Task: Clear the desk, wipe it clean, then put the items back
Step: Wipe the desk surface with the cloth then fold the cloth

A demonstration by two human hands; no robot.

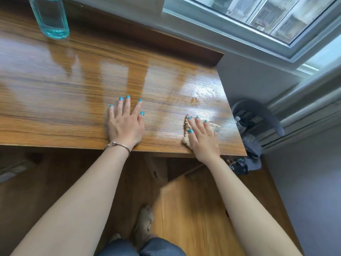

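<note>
The wooden desk (73, 85) fills the upper left of the head view, its surface glossy, with a wet patch (204, 93) near its right end. My left hand (125, 124) lies flat on the desk near the front edge, fingers spread and straight. My right hand (202, 136) presses flat on a beige cloth (214, 125) at the desk's front right corner; the hand covers most of the cloth. A clear blue-tinted bottle (50, 17) stands at the back left of the desk.
A window (267, 17) runs along the wall behind the desk. Right of the desk, a dark grey bag or bundle (252, 126) sits by the radiator pipes (304, 115). Below are the wooden floor (193, 209), a light-wood stool or board, and my feet.
</note>
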